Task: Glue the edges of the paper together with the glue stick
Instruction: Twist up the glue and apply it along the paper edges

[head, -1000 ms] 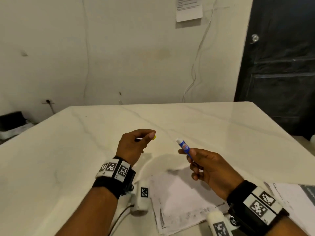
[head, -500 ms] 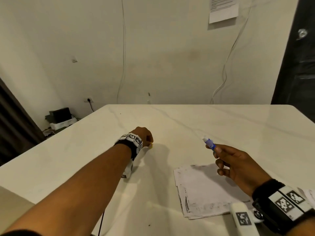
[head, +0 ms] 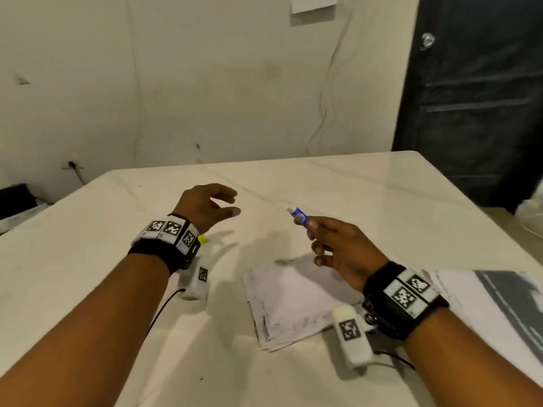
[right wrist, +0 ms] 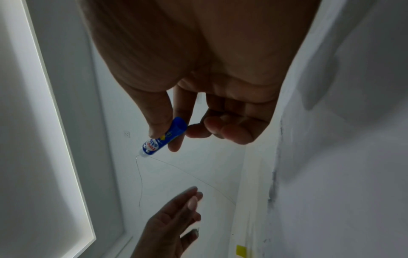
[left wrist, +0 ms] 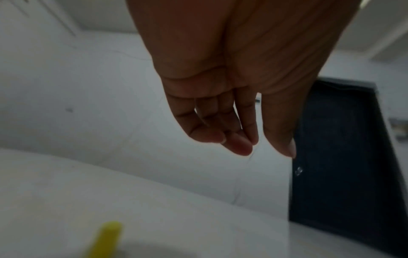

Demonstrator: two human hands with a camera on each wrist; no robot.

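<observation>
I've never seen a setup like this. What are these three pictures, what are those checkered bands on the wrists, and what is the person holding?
There is no machine here, only a person working with bare hands at a pale table. The large picture comes from a camera worn on the head, looking down. The other two come from small cameras strapped under each wrist, looking along the palm to the fingers. The checkered wristbands carry printed square patterns; what they are for the pictures do not show.

The right hand pinches a small blue and white glue stick, uncapped, between thumb and fingers. The left hand is open and holds nothing. Its yellow cap lies on the table by the left wrist. A stack of white paper lies below the right hand, waiting to be glued.
</observation>
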